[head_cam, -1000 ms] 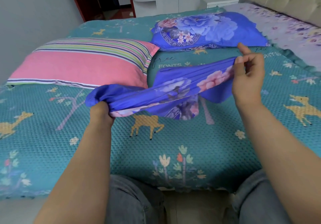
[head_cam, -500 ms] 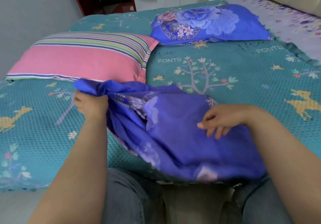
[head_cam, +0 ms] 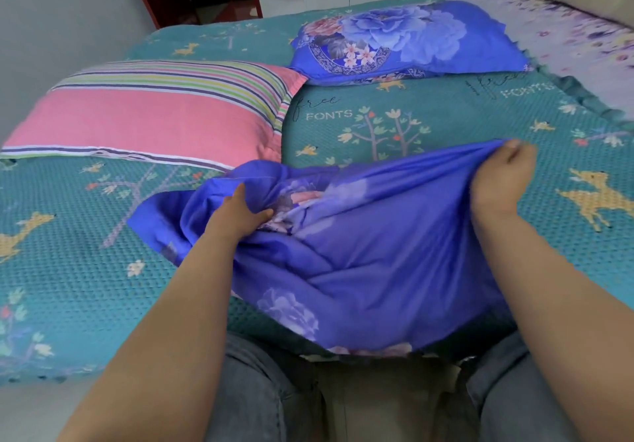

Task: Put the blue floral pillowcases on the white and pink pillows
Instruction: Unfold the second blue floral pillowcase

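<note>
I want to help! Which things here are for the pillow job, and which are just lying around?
For the job:
loose blue pillowcase, held by left hand and right hand
pink striped pillow
pillow already covered

Just lying around:
teal bedspread
purple floral sheet

1. Loose cotton pillowcase (head_cam: 377, 256): violet-blue, pale pink and lilac flowers.
2. Bare rectangular pillow (head_cam: 154, 119): pink, multicoloured stripes.
3. Covered pillow (head_cam: 404, 40): blue, large peonies.
4. Quilted bedspread (head_cam: 68, 270): teal, yellow deer, trees.

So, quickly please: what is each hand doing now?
Left hand: grips the bunched blue floral pillowcase.
Right hand: fingers pinch the pillowcase's far edge.
</note>
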A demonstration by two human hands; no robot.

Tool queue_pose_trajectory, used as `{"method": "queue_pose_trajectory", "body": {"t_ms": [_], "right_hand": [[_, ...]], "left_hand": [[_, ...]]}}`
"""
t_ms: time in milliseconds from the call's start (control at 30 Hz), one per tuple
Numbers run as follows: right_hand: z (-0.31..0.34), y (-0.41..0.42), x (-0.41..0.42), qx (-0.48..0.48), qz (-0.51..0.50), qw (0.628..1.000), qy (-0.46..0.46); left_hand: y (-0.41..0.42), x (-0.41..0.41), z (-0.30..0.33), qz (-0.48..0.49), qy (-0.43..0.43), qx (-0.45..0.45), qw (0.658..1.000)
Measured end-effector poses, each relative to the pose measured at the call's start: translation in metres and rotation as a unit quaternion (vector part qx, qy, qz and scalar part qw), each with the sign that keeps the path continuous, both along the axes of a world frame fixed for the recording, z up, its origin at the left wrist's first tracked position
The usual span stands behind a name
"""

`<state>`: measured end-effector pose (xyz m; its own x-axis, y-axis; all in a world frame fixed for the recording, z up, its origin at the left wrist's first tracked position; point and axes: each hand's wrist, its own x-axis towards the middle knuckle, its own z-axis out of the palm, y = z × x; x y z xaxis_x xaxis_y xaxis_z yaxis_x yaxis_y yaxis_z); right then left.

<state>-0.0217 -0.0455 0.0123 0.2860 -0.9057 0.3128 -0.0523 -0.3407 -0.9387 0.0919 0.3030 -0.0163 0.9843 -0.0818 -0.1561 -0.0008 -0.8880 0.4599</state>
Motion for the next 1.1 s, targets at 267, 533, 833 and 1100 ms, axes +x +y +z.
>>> {"method": "queue_pose_trajectory", "body": {"t_ms": [267, 533, 833, 1100], "right_hand": [[0.006, -0.037, -0.008, 0.233, 0.046, 0.942, -0.237], [0.011, -0.037, -0.02, -0.098, 0.283, 0.831, 0.469], [-0.018, -0.007, -0.012, -0.215, 0.369, 0.761, 0.489], [-0.037, 0.025, 0.002, -0.266, 0.431, 0.688, 0.52]], "left_hand": [[-0.033, -0.016, 0.005, -0.169, 0.039, -0.089, 0.981], [-0.027, -0.013, 0.041, 0.222, -0.346, -0.285, 0.866], [0.017, 0.003, 0.028, 0.239, -0.292, -0.201, 0.904], [-0.037, -0.001, 0.012, -0.144, -0.174, -0.009, 0.974]]}}
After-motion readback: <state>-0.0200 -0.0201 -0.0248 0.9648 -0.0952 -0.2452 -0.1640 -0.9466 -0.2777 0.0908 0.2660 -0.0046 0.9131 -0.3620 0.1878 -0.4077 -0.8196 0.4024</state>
